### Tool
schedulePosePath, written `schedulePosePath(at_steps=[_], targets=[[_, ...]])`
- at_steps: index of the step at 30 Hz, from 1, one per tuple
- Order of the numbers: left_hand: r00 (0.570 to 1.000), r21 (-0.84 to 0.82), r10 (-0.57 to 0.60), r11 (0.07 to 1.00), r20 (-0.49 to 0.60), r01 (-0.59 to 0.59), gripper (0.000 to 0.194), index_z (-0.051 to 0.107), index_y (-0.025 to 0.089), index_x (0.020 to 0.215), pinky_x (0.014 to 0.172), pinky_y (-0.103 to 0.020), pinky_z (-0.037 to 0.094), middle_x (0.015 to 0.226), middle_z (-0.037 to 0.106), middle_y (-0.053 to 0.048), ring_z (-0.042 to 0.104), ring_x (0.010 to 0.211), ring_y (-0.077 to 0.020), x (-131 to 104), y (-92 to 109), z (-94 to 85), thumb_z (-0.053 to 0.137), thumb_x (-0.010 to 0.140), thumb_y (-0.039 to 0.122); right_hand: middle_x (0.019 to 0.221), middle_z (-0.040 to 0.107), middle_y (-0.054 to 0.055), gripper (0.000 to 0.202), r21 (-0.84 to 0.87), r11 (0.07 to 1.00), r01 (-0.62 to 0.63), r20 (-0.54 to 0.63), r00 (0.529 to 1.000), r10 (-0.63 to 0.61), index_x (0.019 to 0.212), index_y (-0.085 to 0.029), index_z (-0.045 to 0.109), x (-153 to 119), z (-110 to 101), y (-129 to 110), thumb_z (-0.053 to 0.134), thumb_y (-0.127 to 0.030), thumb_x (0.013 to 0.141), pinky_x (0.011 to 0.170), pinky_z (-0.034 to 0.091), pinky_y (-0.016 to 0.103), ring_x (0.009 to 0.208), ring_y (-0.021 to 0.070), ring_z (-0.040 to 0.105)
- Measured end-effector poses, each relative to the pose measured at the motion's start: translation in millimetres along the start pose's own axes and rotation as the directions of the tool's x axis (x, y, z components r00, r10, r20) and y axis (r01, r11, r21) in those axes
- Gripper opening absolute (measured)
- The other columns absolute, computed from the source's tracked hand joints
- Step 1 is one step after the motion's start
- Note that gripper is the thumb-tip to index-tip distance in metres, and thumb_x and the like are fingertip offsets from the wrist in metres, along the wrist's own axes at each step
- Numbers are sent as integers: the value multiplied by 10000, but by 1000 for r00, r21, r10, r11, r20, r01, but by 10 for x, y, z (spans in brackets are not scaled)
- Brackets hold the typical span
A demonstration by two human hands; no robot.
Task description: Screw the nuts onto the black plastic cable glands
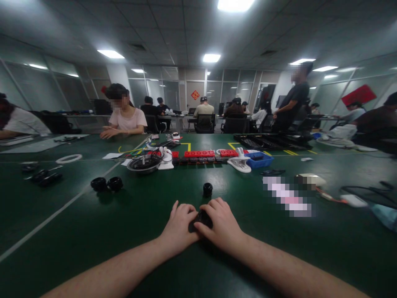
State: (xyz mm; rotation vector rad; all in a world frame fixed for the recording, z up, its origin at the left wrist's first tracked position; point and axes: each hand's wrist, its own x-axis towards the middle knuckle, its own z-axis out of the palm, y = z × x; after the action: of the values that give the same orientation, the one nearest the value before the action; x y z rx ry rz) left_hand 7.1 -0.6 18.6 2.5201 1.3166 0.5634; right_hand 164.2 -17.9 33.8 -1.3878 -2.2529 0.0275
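Seemingly, a black part [204, 217] sits between hands [223, 223].

The one view looks out from the person's head, above the near part of the green table [139, 215], and faces forward across it, tipped slightly downward. The left hand [180, 223] and right hand [222, 221] lie close below the lens, near the middle. Its wide field stretches towards both sides and reaches from the near tabletop to the far wall [190, 75], with the ceiling [173, 25] overhead.

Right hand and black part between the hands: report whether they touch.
Touching: the head view shows the right hand gripping the black part between thumb and fingers.
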Motion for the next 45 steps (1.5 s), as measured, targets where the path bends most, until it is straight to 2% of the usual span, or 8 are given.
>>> schedulePosePath(at_steps=[19,34,45], targets=[[1000,-26,4,1000,-8,-5,247,570,224,874,1000,-543,134,918,504,-13,463,934,-209,5,-44,30,567,662,352,843,537,51,253,43,997,64,1,998,-64,960,-176,546,-35,-48,-16,560,-285,732,763,385,346,832,195,446],[1000,-31,-24,999,6,24,255,570,217,890,1010,-517,129,907,512,-12,471,934,-195,9,-3,18,560,639,261,881,521,52,235,104,989,108,17,994,-110,964,-178,526,-57,-24,-27,485,-185,733,778,377,338,848,184,427],[1000,-32,-18,999,11,19,286,570,238,899,1011,-521,129,921,512,-9,463,952,-203,9,-23,33,536,619,194,1013,534,51,278,143,971,194,10,980,-198,1008,-203,530,-76,-60,-63,464,-181,739,895,322,376,975,196,404]])
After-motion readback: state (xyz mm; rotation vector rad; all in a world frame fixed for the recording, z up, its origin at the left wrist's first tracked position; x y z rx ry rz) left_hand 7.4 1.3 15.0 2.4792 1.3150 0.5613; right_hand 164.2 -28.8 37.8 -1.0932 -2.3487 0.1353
